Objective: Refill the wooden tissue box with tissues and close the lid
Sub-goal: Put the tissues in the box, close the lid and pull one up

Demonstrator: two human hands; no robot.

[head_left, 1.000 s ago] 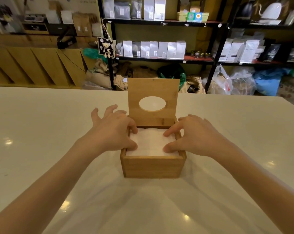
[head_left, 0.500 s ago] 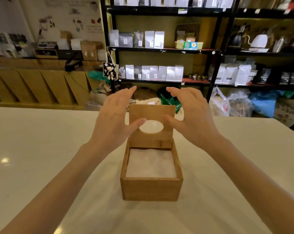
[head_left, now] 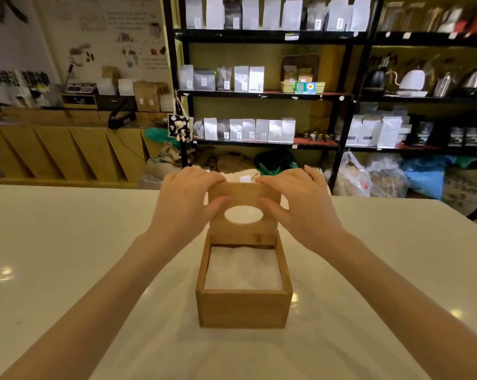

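Note:
A square wooden tissue box [head_left: 243,308] stands on the white table in front of me, filled with a flat stack of white tissues [head_left: 243,267]. Its hinged lid [head_left: 243,229], with an oval opening, stands upright at the box's far side. My left hand [head_left: 185,204] grips the lid's upper left corner, fingers over the top edge and thumb on the front face. My right hand [head_left: 297,204] holds the upper right corner the same way.
The white table [head_left: 67,256] stretches wide to both sides of the box. Beyond its far edge stand black shelves [head_left: 262,94] with white and grey bags, kettles at the right, sacks on the floor, and a wooden counter [head_left: 62,152] at the left.
My hands lifted off the tissues, rose to the upright lid and now grip its top corners. The camera tilted up, so the box sits lower in view.

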